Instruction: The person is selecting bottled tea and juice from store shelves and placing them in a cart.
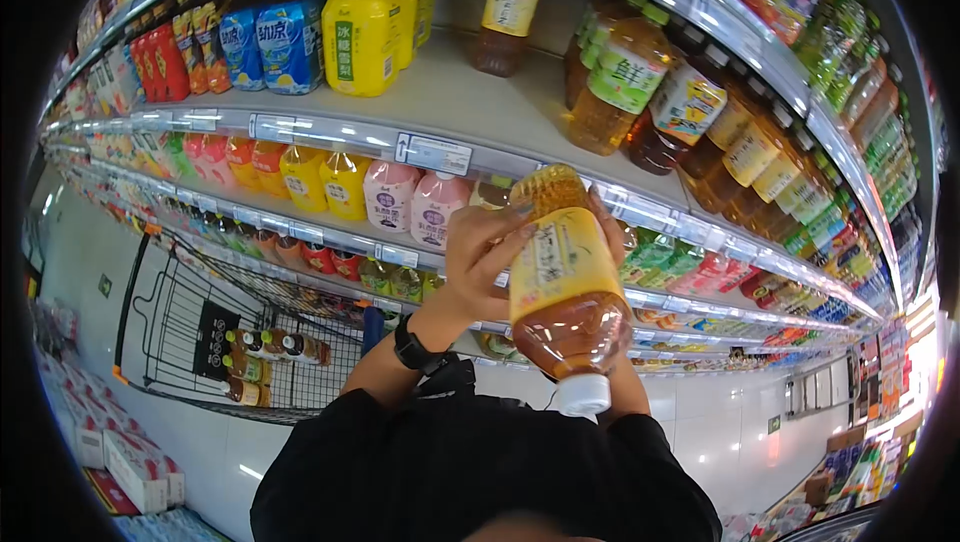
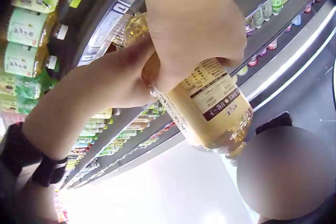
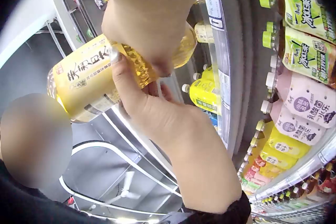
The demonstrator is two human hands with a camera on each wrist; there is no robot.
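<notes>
Both hands hold a large bottle of amber tea (image 1: 568,272) with a yellow label and white cap, tilted with its cap toward the body and its base toward the shelves. The left hand (image 1: 485,247), with a black watch on its wrist, grips the bottle's left side near the base. Along the right side are the fingers of the right hand (image 1: 607,227), mostly hidden behind the bottle. In the left wrist view, small dark print covers the label's back. In the right wrist view, large dark characters run along the label (image 3: 84,77) below the right hand (image 3: 147,29).
Drink shelves (image 1: 450,72) curve across the front. One similar yellow-labelled bottle (image 1: 508,17) stands on the upper shelf, between yellow jugs (image 1: 360,37) and green-labelled tea bottles (image 1: 625,77). A black wire shopping cart (image 1: 128,312) at the left carries several bottles (image 1: 265,344). Cartons (image 1: 135,472) are stacked at lower left.
</notes>
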